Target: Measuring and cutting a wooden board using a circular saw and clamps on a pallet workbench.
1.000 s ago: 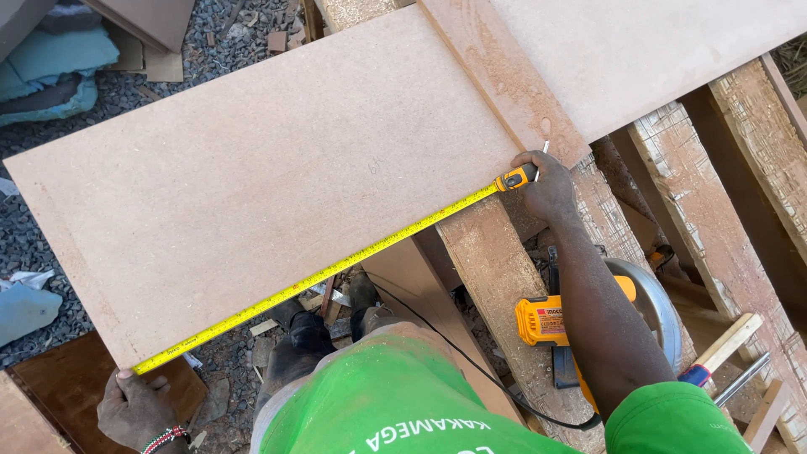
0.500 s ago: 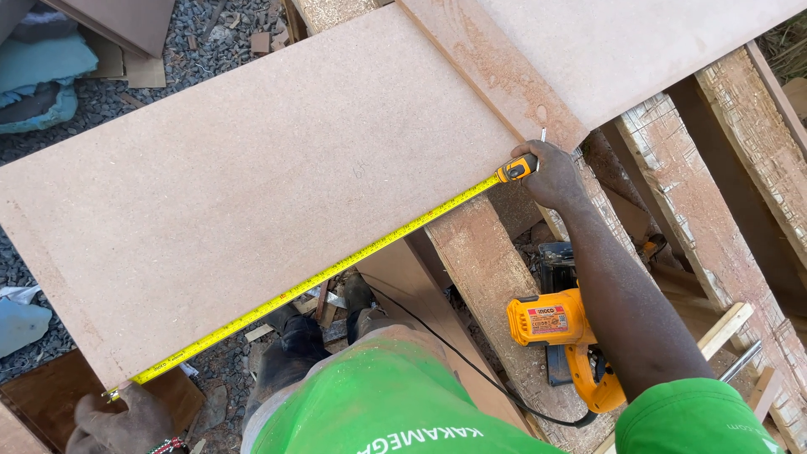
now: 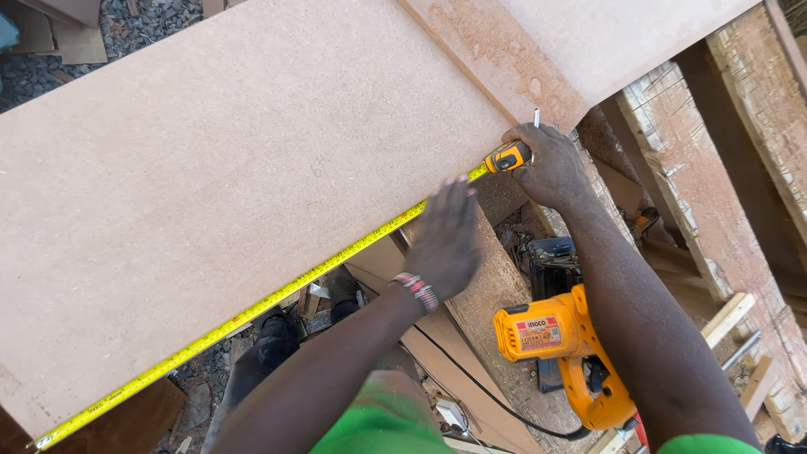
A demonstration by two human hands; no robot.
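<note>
While the right hand [image 3: 551, 168] keeps gripping the tape measure [image 3: 508, 157] case, the left hand [image 3: 445, 240], open and empty, has come up from the tape's far end toward the board [image 3: 210, 168] edge.

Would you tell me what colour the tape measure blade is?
Yellow with dark markings; the tape measure blade shows best in the head view.

Yellow tape measure [image 3: 277, 294] stretched diag. along brown fibreboard sheet [image 3: 210, 168] near edge.
</note>
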